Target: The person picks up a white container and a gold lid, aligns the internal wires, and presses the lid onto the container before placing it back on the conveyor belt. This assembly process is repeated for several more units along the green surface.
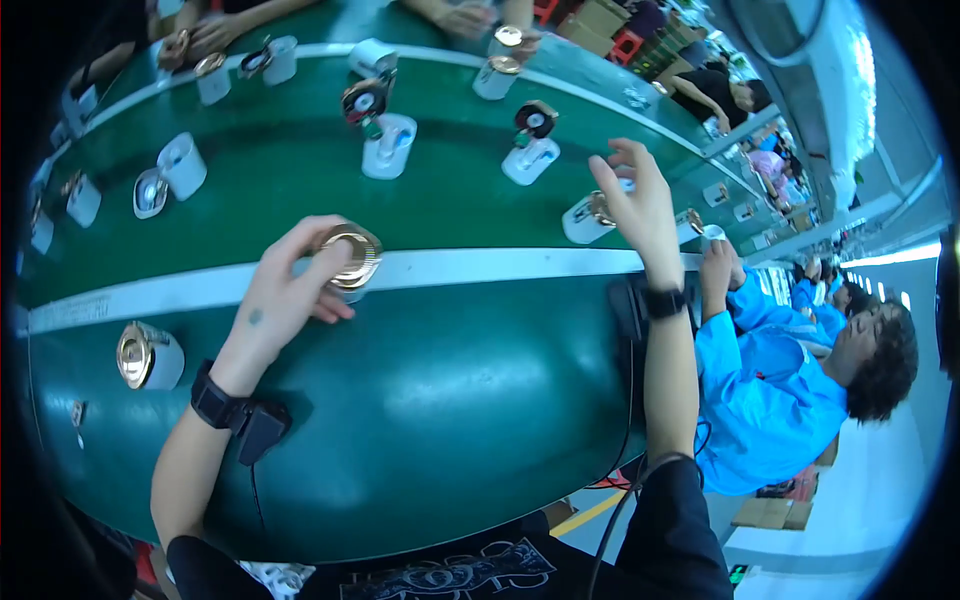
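My left hand [285, 280] is closed around a round device with a ridged gold top [362, 262], its thumb pressing on the gold. The hand holds it over the pale strip along the near edge of the green conveyor belt. Over the belt to the right, my right hand [645, 205] has its fingers apart and curved, with nothing seen between them. Just left of that wrist lies a white housing with a gold rim [583, 222], tilted and partly behind the hand. Nearer me on the left, another gold-topped white device [165, 362] rests on the green worktable [460, 420].
Several white housings stand along the belt, among them a housing with a dark round part [388, 150] and a similar one [530, 160]. Other people's hands work across the belt. A co-worker in a blue smock [770, 390] sits close on my right. A thin black cable [628, 410] hangs by my right forearm.
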The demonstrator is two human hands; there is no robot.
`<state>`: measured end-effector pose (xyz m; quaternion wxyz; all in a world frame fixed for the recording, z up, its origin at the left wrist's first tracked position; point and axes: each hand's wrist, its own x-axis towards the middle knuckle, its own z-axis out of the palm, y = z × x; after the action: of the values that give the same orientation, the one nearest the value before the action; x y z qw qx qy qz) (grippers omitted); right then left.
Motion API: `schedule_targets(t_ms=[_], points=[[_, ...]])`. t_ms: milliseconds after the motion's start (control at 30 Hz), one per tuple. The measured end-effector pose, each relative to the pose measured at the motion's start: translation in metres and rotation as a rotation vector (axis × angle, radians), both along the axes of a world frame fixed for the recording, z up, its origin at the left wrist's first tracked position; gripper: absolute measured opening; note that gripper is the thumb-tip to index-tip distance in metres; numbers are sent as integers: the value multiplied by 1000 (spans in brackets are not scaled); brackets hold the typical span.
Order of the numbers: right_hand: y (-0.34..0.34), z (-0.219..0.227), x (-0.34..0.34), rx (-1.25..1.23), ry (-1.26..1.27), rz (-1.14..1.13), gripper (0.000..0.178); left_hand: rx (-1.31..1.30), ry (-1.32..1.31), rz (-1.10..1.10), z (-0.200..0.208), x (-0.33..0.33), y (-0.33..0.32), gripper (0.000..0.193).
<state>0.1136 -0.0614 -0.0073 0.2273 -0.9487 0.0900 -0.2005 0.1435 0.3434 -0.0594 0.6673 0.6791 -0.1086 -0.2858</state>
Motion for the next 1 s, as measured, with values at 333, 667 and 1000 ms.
schedule_targets(t_ms=[333, 667, 1000], points=[[-210, -73, 103, -441, 409, -185, 70, 31, -64, 157, -23, 26, -10, 47], [-134, -4, 69, -413, 29, -260, 55, -157, -217, 302, -53, 29, 10, 51], [59, 48, -12, 443, -29, 115, 38, 165, -920, 79, -13, -16, 2, 83]])
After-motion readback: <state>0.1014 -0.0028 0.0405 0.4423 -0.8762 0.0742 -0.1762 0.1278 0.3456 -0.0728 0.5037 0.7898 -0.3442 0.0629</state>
